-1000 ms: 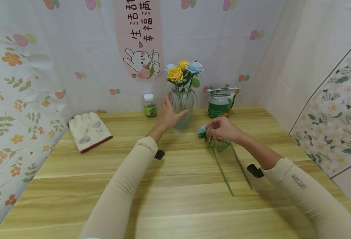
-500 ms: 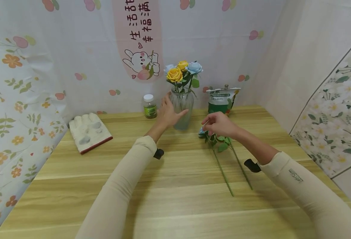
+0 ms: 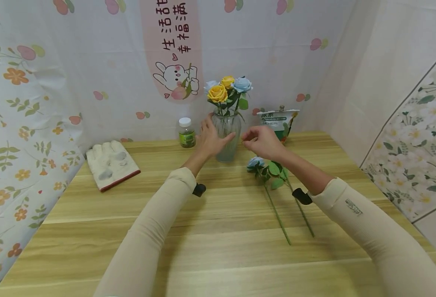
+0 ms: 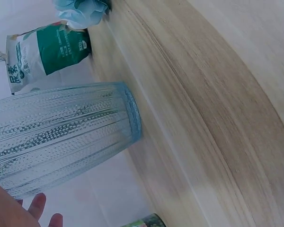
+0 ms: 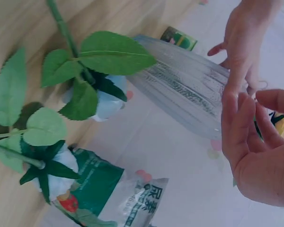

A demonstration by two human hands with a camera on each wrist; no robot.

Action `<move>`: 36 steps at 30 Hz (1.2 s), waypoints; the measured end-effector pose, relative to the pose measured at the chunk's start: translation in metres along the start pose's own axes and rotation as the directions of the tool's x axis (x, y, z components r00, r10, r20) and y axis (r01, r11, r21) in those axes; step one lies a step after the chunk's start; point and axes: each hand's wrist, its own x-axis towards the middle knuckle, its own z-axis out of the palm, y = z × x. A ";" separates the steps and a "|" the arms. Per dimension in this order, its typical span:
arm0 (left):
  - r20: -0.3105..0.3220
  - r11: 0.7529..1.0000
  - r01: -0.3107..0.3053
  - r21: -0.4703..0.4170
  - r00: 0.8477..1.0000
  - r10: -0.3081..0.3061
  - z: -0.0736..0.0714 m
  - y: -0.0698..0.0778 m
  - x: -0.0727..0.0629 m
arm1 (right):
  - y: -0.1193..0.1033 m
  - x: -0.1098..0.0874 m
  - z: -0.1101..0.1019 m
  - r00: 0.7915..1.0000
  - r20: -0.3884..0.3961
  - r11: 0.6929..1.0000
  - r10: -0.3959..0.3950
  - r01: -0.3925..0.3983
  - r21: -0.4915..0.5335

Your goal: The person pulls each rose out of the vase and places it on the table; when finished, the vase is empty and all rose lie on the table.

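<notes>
A ribbed clear glass vase (image 3: pixel 227 140) stands upright near the back wall, with yellow roses (image 3: pixel 218 93) and light blue roses (image 3: pixel 242 84) in it. My left hand (image 3: pixel 209 140) is at the vase's left side, touching it, thumb extended across its front and fingers spread. To the right of the vase, my right hand (image 3: pixel 263 142) hovers with loosely bent fingers; nothing shows between them. Below it, two more blue roses lie on the table; one bloom (image 3: pixel 256 162) shows in the head view, the other bloom (image 5: pixel 57 168) only in the right wrist view.
A small jar with a white lid (image 3: pixel 186 132) stands left of the vase. Behind the right hand is a green and white pouch (image 3: pixel 275 119) with a clip on top. A white work glove (image 3: pixel 111 164) lies at the table's left back. Patterned cloth surrounds the table.
My right hand has moved from the bloom of the lying rose up and left toward the vase, leaving the roses on the table. The left hand stays at the vase.
</notes>
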 end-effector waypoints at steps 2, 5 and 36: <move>-0.003 1.000 0.007 0.007 1.000 -0.007 0.000 0.001 0.001 | -0.004 0.003 0.001 0.999 -0.034 1.000 -0.006 0.006 0.015; -0.005 1.000 0.016 -0.016 1.000 -0.016 0.001 0.002 0.001 | -0.010 0.006 0.002 0.997 -0.074 0.999 -0.003 0.006 0.039; 0.041 0.996 0.034 -0.078 0.999 -0.031 -0.005 0.003 0.005 | -0.043 0.059 0.013 0.991 -0.136 0.989 -0.013 -0.008 -0.147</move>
